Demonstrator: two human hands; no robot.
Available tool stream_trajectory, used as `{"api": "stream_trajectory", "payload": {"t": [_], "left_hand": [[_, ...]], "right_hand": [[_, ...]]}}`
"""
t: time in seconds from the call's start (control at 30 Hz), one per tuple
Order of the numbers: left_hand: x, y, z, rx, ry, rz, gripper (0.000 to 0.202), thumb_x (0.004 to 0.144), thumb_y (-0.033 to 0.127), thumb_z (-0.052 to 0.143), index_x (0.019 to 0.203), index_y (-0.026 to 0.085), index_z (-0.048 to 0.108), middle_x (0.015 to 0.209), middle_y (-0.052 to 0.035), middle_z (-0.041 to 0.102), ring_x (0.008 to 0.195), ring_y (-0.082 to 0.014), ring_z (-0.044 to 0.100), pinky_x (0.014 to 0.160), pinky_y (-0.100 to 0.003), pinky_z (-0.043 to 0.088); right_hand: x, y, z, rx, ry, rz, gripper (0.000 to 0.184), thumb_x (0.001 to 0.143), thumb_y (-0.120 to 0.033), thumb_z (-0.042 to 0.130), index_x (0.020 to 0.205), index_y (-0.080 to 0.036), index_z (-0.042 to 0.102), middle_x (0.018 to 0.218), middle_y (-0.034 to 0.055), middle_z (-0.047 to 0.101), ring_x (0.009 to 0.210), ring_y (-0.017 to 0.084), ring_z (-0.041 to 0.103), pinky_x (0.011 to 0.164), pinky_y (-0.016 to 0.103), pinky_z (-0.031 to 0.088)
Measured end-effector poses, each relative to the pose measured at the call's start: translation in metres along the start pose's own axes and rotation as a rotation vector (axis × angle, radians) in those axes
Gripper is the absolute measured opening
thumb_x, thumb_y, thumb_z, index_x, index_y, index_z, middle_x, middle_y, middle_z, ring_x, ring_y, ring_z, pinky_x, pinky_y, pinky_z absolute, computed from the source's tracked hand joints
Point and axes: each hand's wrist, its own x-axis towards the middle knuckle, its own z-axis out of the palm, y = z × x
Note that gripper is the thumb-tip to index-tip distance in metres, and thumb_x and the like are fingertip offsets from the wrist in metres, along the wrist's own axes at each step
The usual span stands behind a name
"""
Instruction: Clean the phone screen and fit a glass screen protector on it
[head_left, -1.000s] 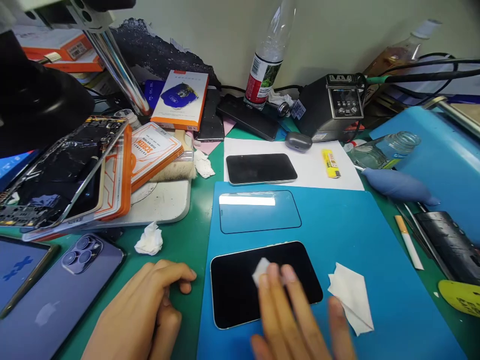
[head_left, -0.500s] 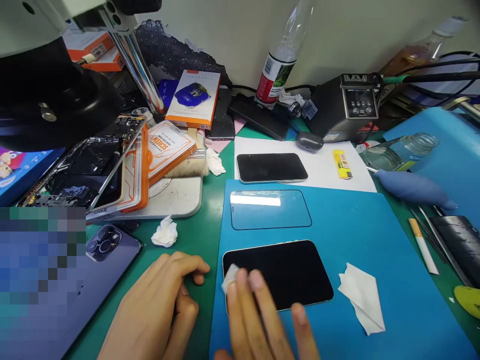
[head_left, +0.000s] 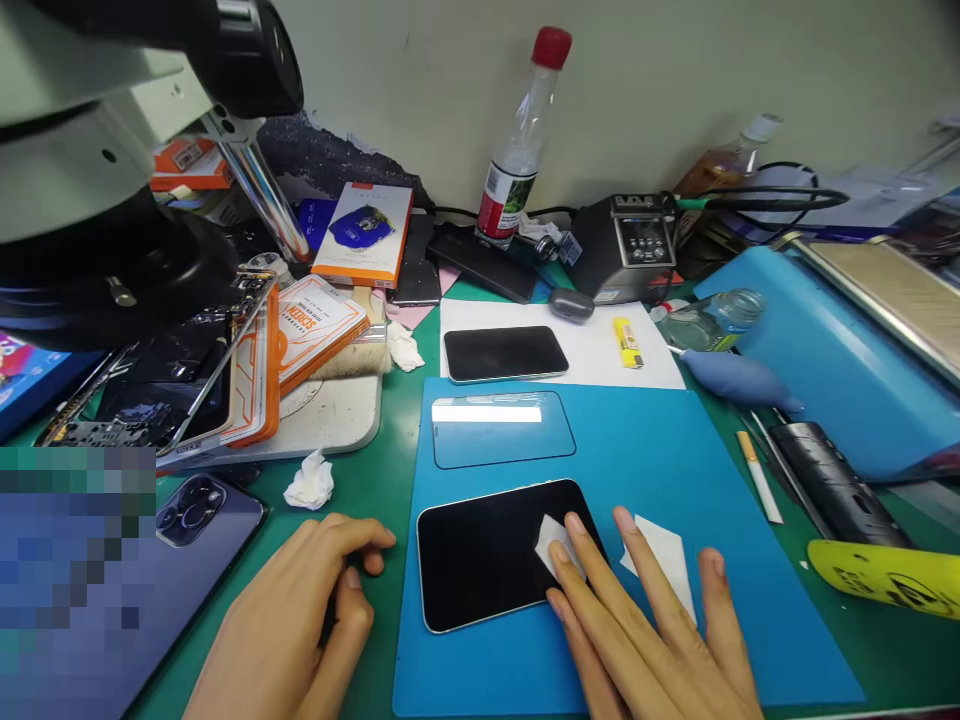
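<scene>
the black-screened phone (head_left: 487,560) lies face up on the blue mat (head_left: 637,430), likely for cushioning, the right hand (head_left: 652,645), fingers spread, pinning a white wipe (head_left: 553,540) to it, while left of the mat the left hand (head_left: 296,620) curls loosely, its hold unclear.

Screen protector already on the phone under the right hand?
No: the black-edged screen protector lies on the blue mat, apart from the phone that the right hand touches with a white wipe.

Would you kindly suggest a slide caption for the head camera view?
Right hand presses a white wipe on a phone; left hand rests beside the blue mat.
</scene>
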Motion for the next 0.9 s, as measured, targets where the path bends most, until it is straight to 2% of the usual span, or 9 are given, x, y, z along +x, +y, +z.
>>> {"api": "stream_trajectory", "payload": {"t": [0.07, 0.13, 0.23, 0.3, 0.4, 0.43, 0.53, 0.63, 0.9], "left_hand": [[-0.002, -0.002, 0.002, -0.007, -0.004, -0.014, 0.022, 0.111, 0.029, 0.048, 0.12, 0.036, 0.067, 0.101, 0.0024, 0.077, 0.092, -0.0194, 0.078, 0.077, -0.029, 0.06], [-0.003, -0.006, 0.004, -0.008, -0.017, -0.014, 0.024, 0.112, 0.032, 0.047, 0.123, 0.036, 0.067, 0.101, 0.0019, 0.077, 0.091, -0.0196, 0.078, 0.076, -0.028, 0.061], [-0.004, -0.009, 0.006, -0.024, -0.031, -0.036, 0.026, 0.112, 0.034, 0.046, 0.127, 0.037, 0.067, 0.102, 0.0022, 0.078, 0.091, -0.019, 0.078, 0.075, -0.027, 0.062], [-0.004, -0.01, 0.005, -0.025, -0.033, -0.046, 0.025, 0.112, 0.035, 0.046, 0.128, 0.039, 0.065, 0.103, 0.0033, 0.078, 0.091, -0.0184, 0.079, 0.076, -0.026, 0.062], [-0.002, -0.012, 0.002, 0.008, -0.052, 0.024, 0.023, 0.112, 0.035, 0.048, 0.13, 0.041, 0.063, 0.102, 0.0056, 0.078, 0.091, -0.0166, 0.08, 0.076, -0.023, 0.063], [-0.002, -0.012, 0.002, 0.023, -0.055, 0.034, 0.024, 0.112, 0.036, 0.048, 0.131, 0.041, 0.062, 0.102, 0.0058, 0.078, 0.092, -0.0163, 0.08, 0.075, -0.023, 0.063], [-0.001, -0.015, 0.002, 0.051, -0.064, 0.033, 0.024, 0.113, 0.037, 0.048, 0.134, 0.041, 0.06, 0.103, 0.0058, 0.078, 0.092, -0.0155, 0.081, 0.07, -0.02, 0.063], [0.0, -0.017, 0.002, 0.076, -0.073, 0.083, 0.025, 0.113, 0.037, 0.05, 0.136, 0.041, 0.059, 0.104, 0.0063, 0.079, 0.092, -0.015, 0.082, 0.071, -0.019, 0.064], [0.0, -0.021, 0.001, 0.108, -0.098, 0.142, 0.025, 0.114, 0.036, 0.048, 0.137, 0.038, 0.058, 0.107, 0.0051, 0.079, 0.095, -0.015, 0.082, 0.077, -0.021, 0.065]], "right_hand": [[0.005, 0.0, -0.002, 0.042, 0.066, 0.079, 0.042, 0.105, -0.053, 0.061, 0.135, -0.029, 0.078, 0.125, 0.0054, 0.083, 0.137, 0.033, 0.07, 0.119, 0.051, 0.053], [0.007, 0.005, -0.006, 0.08, 0.121, 0.122, 0.043, 0.104, -0.057, 0.063, 0.131, -0.028, 0.08, 0.119, 0.0065, 0.083, 0.129, 0.034, 0.074, 0.111, 0.05, 0.058], [0.006, 0.014, -0.015, 0.146, 0.198, 0.183, 0.037, 0.102, -0.057, 0.068, 0.121, -0.028, 0.083, 0.112, 0.0069, 0.084, 0.116, 0.033, 0.079, 0.1, 0.046, 0.063], [0.002, 0.019, -0.02, 0.196, 0.25, 0.245, 0.027, 0.102, -0.049, 0.071, 0.114, -0.028, 0.083, 0.107, 0.0061, 0.083, 0.107, 0.031, 0.08, 0.091, 0.043, 0.064], [-0.004, 0.021, -0.025, 0.258, 0.315, 0.36, 0.008, 0.102, -0.027, 0.074, 0.106, -0.026, 0.081, 0.101, 0.0031, 0.081, 0.092, 0.023, 0.08, 0.082, 0.035, 0.063], [-0.006, 0.022, -0.025, 0.254, 0.324, 0.363, 0.009, 0.101, -0.019, 0.075, 0.105, -0.025, 0.08, 0.101, 0.0025, 0.081, 0.09, 0.021, 0.079, 0.082, 0.034, 0.062], [-0.01, 0.02, -0.021, 0.158, 0.291, 0.215, 0.022, 0.095, -0.004, 0.078, 0.11, -0.02, 0.078, 0.103, 0.0042, 0.081, 0.095, 0.018, 0.077, 0.089, 0.033, 0.059], [-0.013, 0.018, -0.014, 0.124, 0.175, 0.059, 0.027, 0.094, -0.002, 0.079, 0.119, -0.015, 0.078, 0.108, 0.0085, 0.08, 0.104, 0.02, 0.074, 0.095, 0.035, 0.057], [-0.02, 0.002, -0.013, 0.117, -0.006, -0.046, 0.035, 0.103, -0.001, 0.061, 0.136, -0.009, 0.073, 0.116, 0.0129, 0.075, 0.114, 0.024, 0.068, 0.104, 0.039, 0.052]]}}
